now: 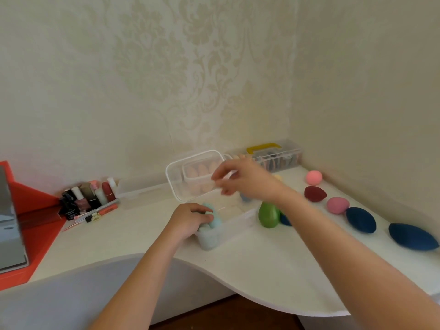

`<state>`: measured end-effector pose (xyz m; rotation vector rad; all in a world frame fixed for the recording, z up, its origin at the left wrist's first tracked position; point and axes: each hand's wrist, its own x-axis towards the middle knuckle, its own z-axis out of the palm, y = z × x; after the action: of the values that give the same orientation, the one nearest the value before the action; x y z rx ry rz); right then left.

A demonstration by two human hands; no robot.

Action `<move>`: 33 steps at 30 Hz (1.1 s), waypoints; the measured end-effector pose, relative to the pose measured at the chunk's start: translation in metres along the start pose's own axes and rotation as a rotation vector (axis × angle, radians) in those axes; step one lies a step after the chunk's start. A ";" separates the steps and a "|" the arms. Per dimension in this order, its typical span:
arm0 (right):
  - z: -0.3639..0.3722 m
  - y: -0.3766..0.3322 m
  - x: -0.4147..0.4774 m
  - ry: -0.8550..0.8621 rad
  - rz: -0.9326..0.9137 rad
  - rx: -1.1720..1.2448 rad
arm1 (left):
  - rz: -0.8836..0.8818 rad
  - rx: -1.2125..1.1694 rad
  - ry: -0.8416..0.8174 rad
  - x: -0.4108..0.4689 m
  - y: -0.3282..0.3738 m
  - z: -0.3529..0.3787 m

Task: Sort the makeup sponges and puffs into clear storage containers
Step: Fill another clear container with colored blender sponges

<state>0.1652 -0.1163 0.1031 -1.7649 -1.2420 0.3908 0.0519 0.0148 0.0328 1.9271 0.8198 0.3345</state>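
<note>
Left hand [190, 219] curls round blue sponges [216, 222] in the near bin [238, 226], while right hand [240, 178], fingers too blurred to read, hovers at the box [170, 181] of peach sponges [197, 171]; a hasty tug could tip the light bin.
</note>
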 end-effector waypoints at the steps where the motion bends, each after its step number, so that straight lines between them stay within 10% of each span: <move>1: -0.015 -0.001 -0.003 0.108 -0.032 0.087 | 0.004 -0.003 0.003 0.000 -0.001 0.000; 5: -0.070 0.027 -0.004 0.408 0.019 0.045 | 0.012 -0.014 -0.006 -0.001 -0.001 0.000; 19: -0.047 0.152 0.017 0.194 0.334 -0.618 | -0.004 -0.030 0.013 0.003 -0.005 0.001; 33: -0.062 0.060 -0.011 0.624 0.057 0.138 | -0.006 -0.051 0.014 0.000 -0.004 0.002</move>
<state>0.2377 -0.1613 0.0848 -1.6275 -0.7030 -0.0504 0.0513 0.0152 0.0284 1.8767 0.8193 0.3624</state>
